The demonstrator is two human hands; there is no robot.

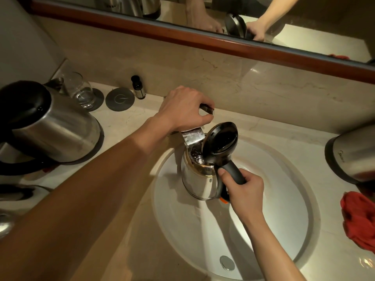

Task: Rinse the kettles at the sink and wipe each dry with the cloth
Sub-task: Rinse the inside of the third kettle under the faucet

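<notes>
Rinsing: a steel kettle (197,179) sits over the white sink basin (274,199) with its spout end under the faucet spout (192,137); water shows inside the opening.
Lid: the kettle's dark lid (220,139) stands flipped open, tilted back toward the handle.
Right hand: the right hand (245,192) is wrapped around the black handle (233,171), thumb on top, holding the kettle up in the basin.
Left hand: the left hand (184,108) is curled over the faucet lever (207,109) at the back edge of the sink, fingers closed on it.
Left edge of the counter: a second steel kettle (50,128) rests on its side, dark opening toward the back-left corner.
Right edge of the counter: a third steel kettle (353,157), partly out of view.
Cloth: a crumpled red cloth (359,220) lies on the counter at the right rim of the sink, in front of the third kettle.
Back edge of the counter: a drinking glass (81,90) on a round coaster, a bare grey coaster (119,99) beside it, and a small dark bottle (138,87) just right of that.
Drain: the metal drain plug (227,262) sits at the near side of the basin.
Mirror: the mirror (203,9) above the backsplash reflects both hands and kettles.
</notes>
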